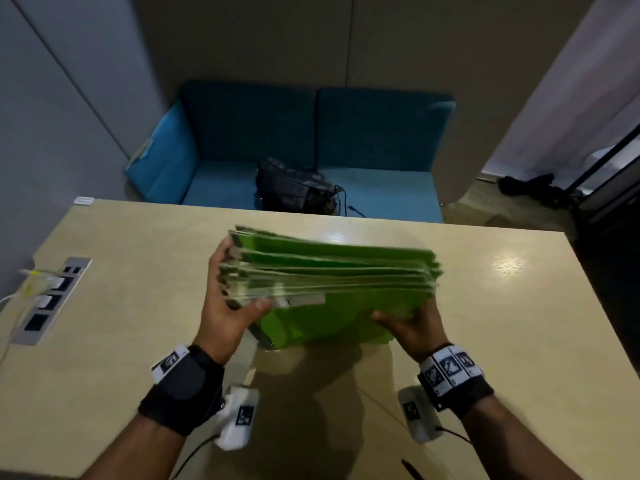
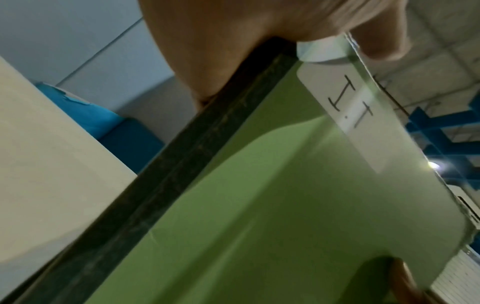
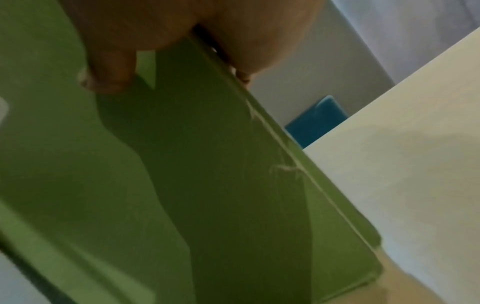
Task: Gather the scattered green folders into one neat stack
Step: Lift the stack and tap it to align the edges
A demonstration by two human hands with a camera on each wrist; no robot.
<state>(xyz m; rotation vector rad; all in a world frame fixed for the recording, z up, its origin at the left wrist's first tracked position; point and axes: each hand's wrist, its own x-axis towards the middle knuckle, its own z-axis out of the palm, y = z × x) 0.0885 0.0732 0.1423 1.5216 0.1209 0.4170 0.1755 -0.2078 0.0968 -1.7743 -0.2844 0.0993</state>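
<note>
A thick bundle of green folders [image 1: 329, 278] stands on edge, tilted, above the middle of the beige table [image 1: 502, 341]. My left hand [image 1: 228, 299] grips its left end, thumb on the near face and fingers behind. My right hand [image 1: 408, 320] grips the right end the same way. In the left wrist view the near green folder [image 2: 272, 205] shows a dark spine strip and a white label marked "I.T", with my left hand [image 2: 259, 30] at the top. In the right wrist view my thumb presses the folder's face [image 3: 207, 164] below my right hand [image 3: 155, 41].
A power socket panel [image 1: 52, 299] with white cables sits in the table's left edge. A black pen [image 1: 412, 471] lies near the front edge. Behind the table is a blue sofa [image 1: 381, 133] with a dark bag [image 1: 298, 188] on it.
</note>
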